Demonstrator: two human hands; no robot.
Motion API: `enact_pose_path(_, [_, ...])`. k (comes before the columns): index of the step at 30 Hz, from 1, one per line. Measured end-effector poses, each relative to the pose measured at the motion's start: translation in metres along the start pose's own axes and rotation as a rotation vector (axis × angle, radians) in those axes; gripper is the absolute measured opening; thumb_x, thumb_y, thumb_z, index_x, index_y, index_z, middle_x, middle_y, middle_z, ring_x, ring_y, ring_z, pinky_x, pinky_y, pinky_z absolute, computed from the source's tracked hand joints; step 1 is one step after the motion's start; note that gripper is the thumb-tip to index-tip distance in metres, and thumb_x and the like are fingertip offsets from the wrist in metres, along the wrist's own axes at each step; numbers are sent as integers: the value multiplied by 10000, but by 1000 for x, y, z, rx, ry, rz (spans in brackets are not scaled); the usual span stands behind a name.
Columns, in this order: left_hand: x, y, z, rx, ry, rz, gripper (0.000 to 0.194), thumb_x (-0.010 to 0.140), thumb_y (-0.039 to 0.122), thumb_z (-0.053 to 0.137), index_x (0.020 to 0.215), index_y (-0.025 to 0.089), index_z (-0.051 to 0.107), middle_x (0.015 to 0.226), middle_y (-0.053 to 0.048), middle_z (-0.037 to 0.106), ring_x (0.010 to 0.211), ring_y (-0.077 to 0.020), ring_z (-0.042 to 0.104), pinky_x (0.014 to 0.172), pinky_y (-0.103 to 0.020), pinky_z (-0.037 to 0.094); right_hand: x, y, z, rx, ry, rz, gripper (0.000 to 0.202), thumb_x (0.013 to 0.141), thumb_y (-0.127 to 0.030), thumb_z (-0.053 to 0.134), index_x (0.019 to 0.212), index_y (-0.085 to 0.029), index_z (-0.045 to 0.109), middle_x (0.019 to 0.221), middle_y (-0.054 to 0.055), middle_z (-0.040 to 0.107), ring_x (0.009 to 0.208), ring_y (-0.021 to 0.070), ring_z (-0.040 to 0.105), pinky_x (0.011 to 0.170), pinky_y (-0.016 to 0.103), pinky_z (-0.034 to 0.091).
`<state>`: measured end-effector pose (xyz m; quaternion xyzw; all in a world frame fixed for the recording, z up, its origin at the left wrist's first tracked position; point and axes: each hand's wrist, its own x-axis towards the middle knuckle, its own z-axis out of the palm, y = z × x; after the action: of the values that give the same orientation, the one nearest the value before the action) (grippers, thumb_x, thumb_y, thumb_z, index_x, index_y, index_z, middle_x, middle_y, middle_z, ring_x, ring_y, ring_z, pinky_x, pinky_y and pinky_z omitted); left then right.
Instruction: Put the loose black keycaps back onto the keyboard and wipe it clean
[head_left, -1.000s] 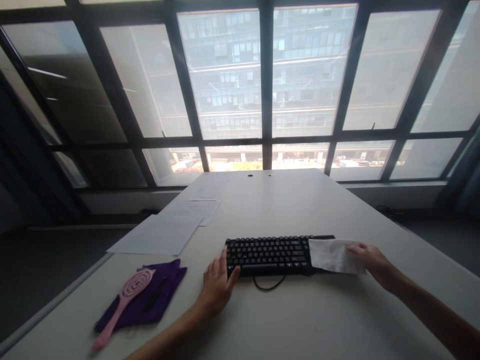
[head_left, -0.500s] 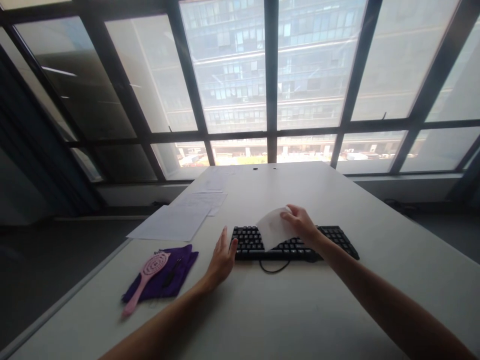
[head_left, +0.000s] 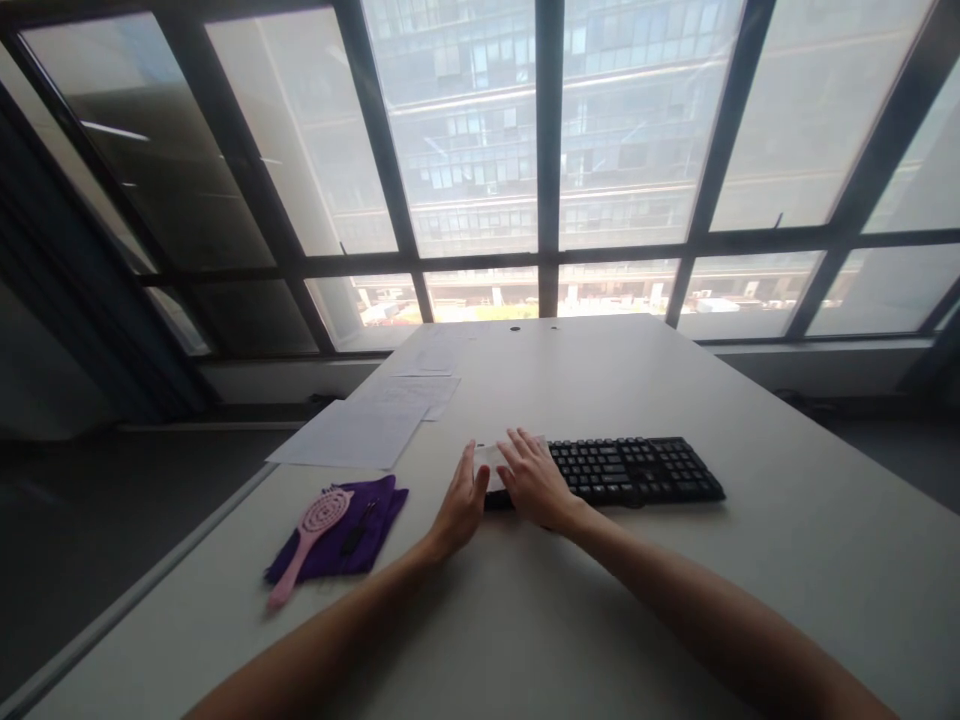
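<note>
- Farthest left, a dark curtain (head_left: 82,260) hung beside the wide, dark-framed window (head_left: 472,150).
- Near the left edge of the white table (head_left: 487,630), a pink hairbrush (head_left: 325,511) lay across a folded purple cloth (head_left: 384,518), its handle sticking out past the near left corner. A slim dark item (head_left: 358,530) rested on the same cloth, right of the brush; it was too small to identify.
- Just beyond these, sheets of paper (head_left: 352,430) lay partly overlapping along the table's left side.
- The left hand (head_left: 459,507) stood at the keyboard's left end, fingers straight and together, thumb apart, gripping nothing.
- Between the hands, a thin white wipe (head_left: 490,457) covered the keyboard's left part, partly hidden by them.
- The right hand (head_left: 534,482) lay palm down over the wipe, its fingers stretched out and slightly spread rather than clenched.
- The black keyboard (head_left: 637,470) lay flat on the table, its right part uncovered, number pad at the far end.
</note>
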<state>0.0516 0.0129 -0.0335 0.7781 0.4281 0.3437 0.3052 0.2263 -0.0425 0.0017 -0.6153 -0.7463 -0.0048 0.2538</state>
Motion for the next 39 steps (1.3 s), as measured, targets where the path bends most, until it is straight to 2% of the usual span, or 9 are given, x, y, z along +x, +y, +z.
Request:
enact_pose_path(2, [-5,-3,3,30,-13,25,922,968,761,230,1603,93,219,1680,-197,198,1572,-302,154,1281,-479,148,-4,-8,6,-48,-74,-17,553,1066,-403,325,1516,-108,451,1634,202,328,1535,335,234,1223,524,210])
enact_pose_path(4, [-7,-7,6,72,-27,43,854,995,708,253,1602,108,235,1688,-186,179,1576,-291,140,1280,-474,156,-7,-10,10,-67,-96,-11,572,1068,-414,314,1520,-90,447,1625,219,335,1528,348,255,1219,528,215])
enact_pose_path(10, [2,-11,4,183,-9,80,673,1039,521,272,1556,98,354,1678,-174,224,1569,-274,180,1278,-453,180,-10,-6,11,-80,-63,-32,563,1055,-394,355,1526,-99,445,1618,216,346,1511,343,305,1214,531,233])
enact_pose_path(14, [4,-4,6,250,-65,168,611,1036,433,297,1546,108,390,1687,-147,214,1575,-285,147,1281,-478,149,-10,-6,11,-94,-68,-32,561,1059,-386,336,1536,-105,429,1620,204,349,1518,333,293,1216,528,234])
enact_pose_path(17, [4,-2,9,280,-136,186,602,1032,398,299,1559,118,376,1673,-146,260,1576,-294,134,1276,-511,132,-10,-6,10,-97,-79,-43,561,1060,-349,324,1541,-74,411,1617,225,342,1522,337,281,1221,515,225])
enact_pose_path(22, [5,-2,9,319,-199,168,614,1037,364,256,1564,62,349,1655,-182,282,1572,-295,150,1268,-523,157,-10,-5,10,-114,-93,-39,554,1054,-329,335,1545,-80,405,1626,219,326,1525,331,275,1220,519,222])
enact_pose_path(29, [5,0,8,410,-209,182,609,1050,374,237,1560,62,350,1647,-187,297,1561,-298,192,1261,-521,198,-10,-6,10,-161,-104,-30,551,1057,-328,337,1550,-93,405,1616,216,351,1520,321,292,1221,492,229])
enact_pose_path(35, [3,7,7,455,-201,172,596,1007,258,265,1547,26,365,1643,-181,313,1555,-279,224,1268,-475,202,-10,-5,10,-166,-98,-22,555,1064,-367,338,1551,-112,409,1619,202,355,1518,304,299,1223,478,228])
enact_pose_path(39, [3,10,7,480,-199,169,605,991,241,288,1558,40,351,1651,-175,294,1561,-269,202,1269,-472,193,-9,-4,10,-166,-101,-14,560,1065,-385,346,1554,-118,405,1623,199,348,1521,297,294,1222,472,230])
